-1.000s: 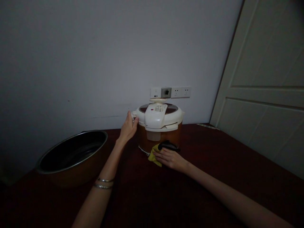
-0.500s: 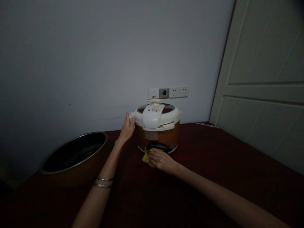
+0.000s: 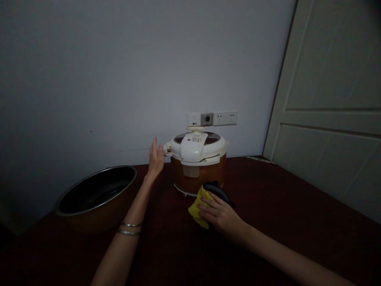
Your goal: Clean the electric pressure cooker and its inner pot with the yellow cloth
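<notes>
An electric pressure cooker (image 3: 196, 171) with a white lid and a golden-brown body stands on the dark red table. At its left side handle, my left hand (image 3: 156, 159) is upright with fingers stretched out, not gripping it; whether the thumb touches the handle I cannot tell. In front of the cooker, my right hand (image 3: 222, 216) is closed on a yellow cloth (image 3: 198, 208) together with a rounded black object (image 3: 216, 190), whose kind is unclear in the dim light. A white cord (image 3: 181, 190) curves around the cooker's base.
To the left a large pot (image 3: 95, 214), dark inside and brown outside, leans on the tabletop (image 3: 285, 222). Wall sockets (image 3: 224, 118) sit behind the cooker. A panelled door (image 3: 330, 139) rises on the right, and a flat strip (image 3: 260, 159) lies by the wall.
My right hand has drawn back from the cooker's base, down and to the right, bringing the yellow cloth and black object. My left hand has shifted slightly left, off the side handle.
</notes>
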Motion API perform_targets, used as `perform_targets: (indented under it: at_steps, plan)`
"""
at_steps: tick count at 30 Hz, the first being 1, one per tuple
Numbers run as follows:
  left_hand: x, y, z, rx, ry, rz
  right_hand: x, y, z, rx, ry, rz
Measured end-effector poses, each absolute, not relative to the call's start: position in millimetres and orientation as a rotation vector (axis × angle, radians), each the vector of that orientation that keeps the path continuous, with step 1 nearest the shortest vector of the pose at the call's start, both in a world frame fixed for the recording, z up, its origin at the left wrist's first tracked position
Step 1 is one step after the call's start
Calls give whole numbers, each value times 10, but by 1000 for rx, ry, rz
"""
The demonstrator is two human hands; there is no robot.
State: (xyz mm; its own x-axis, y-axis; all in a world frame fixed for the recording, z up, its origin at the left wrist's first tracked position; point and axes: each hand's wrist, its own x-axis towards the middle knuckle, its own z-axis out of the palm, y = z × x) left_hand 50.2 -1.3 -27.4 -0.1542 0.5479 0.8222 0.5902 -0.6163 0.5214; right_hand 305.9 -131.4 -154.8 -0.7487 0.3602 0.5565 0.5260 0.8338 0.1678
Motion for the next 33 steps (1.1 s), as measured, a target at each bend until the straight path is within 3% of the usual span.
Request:
perform_targets:
  at_steps: [5, 8, 13, 18, 23, 27, 33]
  plan:
    - [667, -473, 98, -1620, -896, -2254, 2879, -1345, -1493, -821, -2682, -146]
    - [771, -749, 233, -1601, -760, -2247, 2843, -1363, -1493, -866, -2598, -82]
    - [811, -1060, 207, -1749, -500, -1855, 3075, -1290, -1463, -848, -2205, -51]
    - [996, -1328, -202, -2245, -172, -1160, 3544, -1000, -1455, -993, -1775, 222]
    - [1388, -1595, -845, -2571, -616, -504, 3921, -782, -1727, -1183, -1525, 605]
    - [1580, -1587, -1176, -2651, -1029, -327, 4025, -688, -1878, -1264, -1347, 815]
    - [1810, -1430, -1404, -2660, -1279, -61, 4022, -646, -1886, -1268, -1307, 919]
